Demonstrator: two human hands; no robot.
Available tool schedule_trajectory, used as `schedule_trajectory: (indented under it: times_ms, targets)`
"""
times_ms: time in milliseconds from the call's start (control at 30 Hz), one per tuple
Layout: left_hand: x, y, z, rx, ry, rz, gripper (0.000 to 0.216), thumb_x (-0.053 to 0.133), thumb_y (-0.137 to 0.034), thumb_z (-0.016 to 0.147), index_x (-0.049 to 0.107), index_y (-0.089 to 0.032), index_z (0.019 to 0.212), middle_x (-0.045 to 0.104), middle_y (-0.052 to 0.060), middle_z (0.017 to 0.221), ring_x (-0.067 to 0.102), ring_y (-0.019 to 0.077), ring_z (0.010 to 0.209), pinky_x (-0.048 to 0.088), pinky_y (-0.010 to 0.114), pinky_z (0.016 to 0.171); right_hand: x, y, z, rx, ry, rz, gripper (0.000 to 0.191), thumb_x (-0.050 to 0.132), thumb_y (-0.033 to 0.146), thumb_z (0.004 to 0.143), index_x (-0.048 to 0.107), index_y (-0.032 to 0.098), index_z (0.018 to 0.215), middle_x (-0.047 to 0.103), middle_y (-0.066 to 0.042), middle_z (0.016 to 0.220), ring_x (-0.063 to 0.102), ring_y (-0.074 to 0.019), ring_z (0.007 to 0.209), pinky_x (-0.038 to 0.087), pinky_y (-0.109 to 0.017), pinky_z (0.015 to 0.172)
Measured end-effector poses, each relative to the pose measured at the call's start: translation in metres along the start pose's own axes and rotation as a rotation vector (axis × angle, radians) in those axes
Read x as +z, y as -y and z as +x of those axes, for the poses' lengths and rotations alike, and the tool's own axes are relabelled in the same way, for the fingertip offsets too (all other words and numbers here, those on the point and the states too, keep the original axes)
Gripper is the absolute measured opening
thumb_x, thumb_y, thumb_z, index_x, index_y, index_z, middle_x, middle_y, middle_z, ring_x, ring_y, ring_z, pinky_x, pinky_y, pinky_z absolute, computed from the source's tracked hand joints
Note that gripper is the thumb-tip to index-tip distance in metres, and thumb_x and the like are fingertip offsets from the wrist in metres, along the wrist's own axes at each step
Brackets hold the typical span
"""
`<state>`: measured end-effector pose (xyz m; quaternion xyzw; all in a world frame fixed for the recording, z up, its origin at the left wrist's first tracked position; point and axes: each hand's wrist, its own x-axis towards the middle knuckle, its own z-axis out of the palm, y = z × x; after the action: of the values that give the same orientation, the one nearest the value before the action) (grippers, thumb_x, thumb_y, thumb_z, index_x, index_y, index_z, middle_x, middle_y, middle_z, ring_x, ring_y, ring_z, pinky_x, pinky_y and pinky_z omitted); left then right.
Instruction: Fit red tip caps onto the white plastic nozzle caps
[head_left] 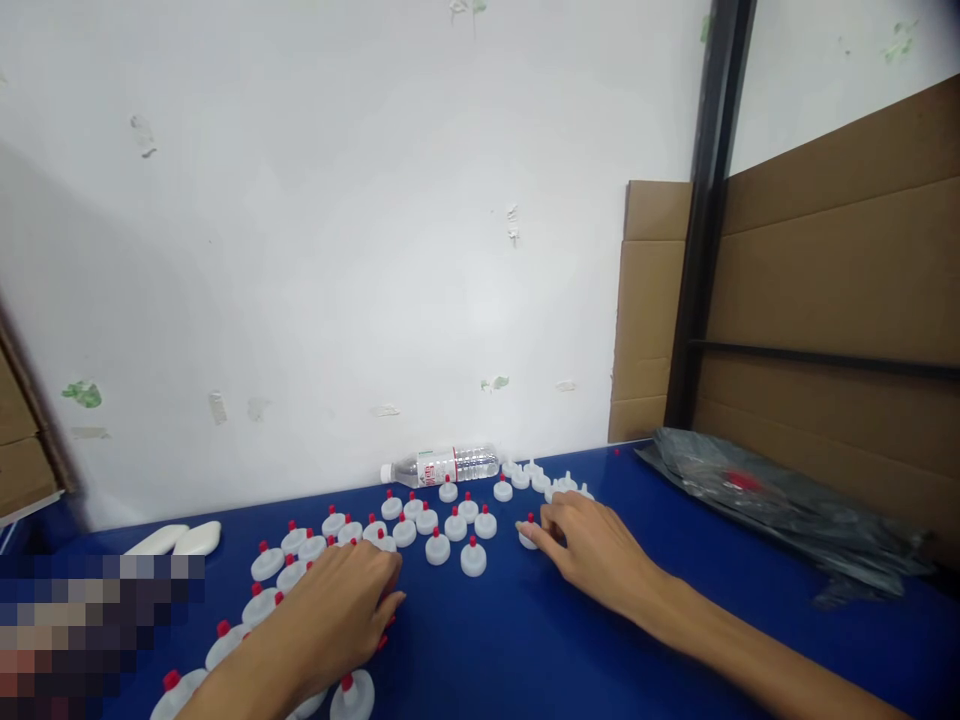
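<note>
Left hand lies flat, fingers spread, over red-tipped caps on the bench, holding none; right hand, loosely curled, fingertips one cap.

A water bottle lies by the wall, a black bag beside cardboard

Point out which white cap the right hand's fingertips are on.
The red-tipped cap under the right hand, alone at the right end of the front row, apart from the rest.
</note>
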<state>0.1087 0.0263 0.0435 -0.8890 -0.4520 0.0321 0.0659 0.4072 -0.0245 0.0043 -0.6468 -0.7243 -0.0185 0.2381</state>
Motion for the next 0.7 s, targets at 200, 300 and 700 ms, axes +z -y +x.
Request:
schedule_trajectory:
  times_ms: [200,300,700]
  targets:
    - [0.005,0.001,0.0,0.018,0.006,-0.025,0.023,0.052,-0.019,0.093,0.068,-0.022,0.076,0.077,0.008,0.086,0.073,0.0324,0.081,0.041,0.035,0.063,-0.003,-0.001,0.002,-0.065,0.049,-0.076,0.033,0.046,0.035,0.106,0.068,0.023,0.128,0.07,-0.01,0.109,0.069,-0.0254,0.099,0.051,-0.036,0.085]
    - [0.005,0.001,0.0,0.018,0.002,-0.043,0.024,0.052,-0.016,0.092,0.068,-0.021,0.077,0.077,0.008,0.086,0.073,0.0307,0.081,0.04,0.034,0.063,-0.011,-0.006,0.006,0.013,-0.003,-0.251,0.031,0.045,0.031,0.106,0.072,0.02,0.118,0.069,-0.012,0.111,0.066,-0.0277,0.103,0.051,-0.038,0.086]
    - [0.013,0.007,0.004,0.037,-0.004,-0.085,0.025,0.048,-0.009,0.088,0.068,-0.022,0.08,0.076,0.006,0.089,0.071,0.0275,0.082,0.039,0.033,0.064,-0.01,-0.018,0.007,0.118,0.056,-0.363,0.025,0.055,0.018,0.099,0.067,0.019,0.121,0.066,-0.014,0.116,0.072,-0.0253,0.082,0.043,-0.03,0.06]
